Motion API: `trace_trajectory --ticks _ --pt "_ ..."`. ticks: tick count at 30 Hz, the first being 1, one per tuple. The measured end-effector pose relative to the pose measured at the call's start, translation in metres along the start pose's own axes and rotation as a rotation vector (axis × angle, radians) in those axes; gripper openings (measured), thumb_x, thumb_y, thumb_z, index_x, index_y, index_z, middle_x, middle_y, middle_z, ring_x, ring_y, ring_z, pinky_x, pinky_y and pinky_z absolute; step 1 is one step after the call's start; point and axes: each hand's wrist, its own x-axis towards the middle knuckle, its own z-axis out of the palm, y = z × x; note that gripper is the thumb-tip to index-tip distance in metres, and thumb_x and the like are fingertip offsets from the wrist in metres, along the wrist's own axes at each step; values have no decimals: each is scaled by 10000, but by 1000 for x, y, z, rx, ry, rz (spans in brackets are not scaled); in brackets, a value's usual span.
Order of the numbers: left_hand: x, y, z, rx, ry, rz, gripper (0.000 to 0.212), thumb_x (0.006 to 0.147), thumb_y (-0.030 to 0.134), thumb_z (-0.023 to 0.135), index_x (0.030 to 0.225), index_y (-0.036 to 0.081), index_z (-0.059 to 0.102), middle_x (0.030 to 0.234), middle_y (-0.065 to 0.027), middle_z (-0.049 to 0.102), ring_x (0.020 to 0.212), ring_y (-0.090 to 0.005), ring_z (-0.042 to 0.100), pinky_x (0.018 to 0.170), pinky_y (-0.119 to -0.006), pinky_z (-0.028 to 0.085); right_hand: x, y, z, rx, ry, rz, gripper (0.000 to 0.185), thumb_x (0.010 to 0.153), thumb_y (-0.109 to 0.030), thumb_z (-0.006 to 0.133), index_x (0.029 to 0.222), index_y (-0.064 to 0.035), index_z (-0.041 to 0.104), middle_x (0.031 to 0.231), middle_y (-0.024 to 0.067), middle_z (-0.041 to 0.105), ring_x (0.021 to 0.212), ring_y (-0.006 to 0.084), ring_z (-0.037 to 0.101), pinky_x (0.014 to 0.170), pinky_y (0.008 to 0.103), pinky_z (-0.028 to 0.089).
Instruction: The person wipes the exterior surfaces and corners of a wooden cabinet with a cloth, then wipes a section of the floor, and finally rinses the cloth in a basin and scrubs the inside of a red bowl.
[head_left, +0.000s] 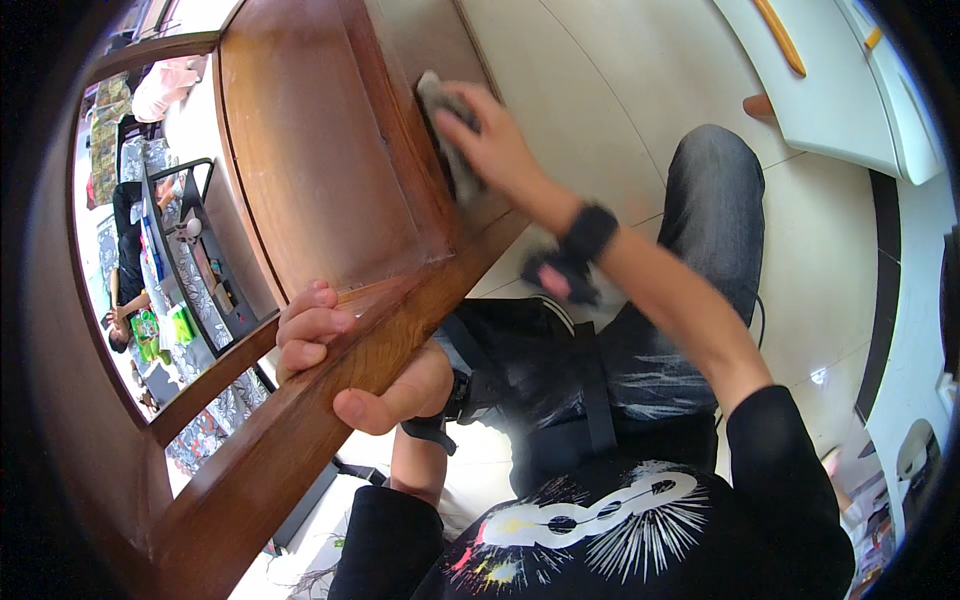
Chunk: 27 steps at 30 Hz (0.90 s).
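A brown wooden door (315, 150), with a recessed panel, glazed openings and a thick frame edge, stands in front of me. My left hand (360, 360) grips the door's edge (405, 322), thumb on the near side and fingers round the far side. My right hand (495, 142) holds a grey cloth (457, 165) against the lower part of the door, near the panel moulding; hand and cloth are slightly blurred. Both wrists wear black straps, and a dark blurred object with a pink patch hangs by the right one.
Pale floor tiles (600, 90) lie beyond the door. At the upper right is white furniture (840, 90) with wooden handles and a wooden foot. Through the glass (232, 187) show patterned fabrics, a black-framed table and a person in dark clothes. My bent knee (712, 187) is to the right.
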Motion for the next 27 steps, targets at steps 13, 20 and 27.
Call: trace_trajectory --ticks 13,20,27 --pt "0 6 6 3 52 28 436 804 539 328 803 103 349 654 -37 399 718 -186 461 738 -379 369 -99 -3 -16 -37 45 182 325 832 25 438 1152 21 495 1181 133 502 1117 248 473 948 281 341" --pt "-1 16 12 63 44 21 463 808 569 300 794 106 310 647 -35 373 675 -179 438 749 -392 361 -96 34 -23 -176 167 168 335 855 -20 438 1188 2 469 1184 144 486 1118 284 461 946 299 346" --pt "-4 16 6 11 12 -18 427 793 536 375 813 111 336 667 -23 332 623 -144 374 730 -360 328 -87 97 -30 -36 170 575 352 857 -35 446 1207 -9 470 1203 101 480 1079 212 476 911 293 379"
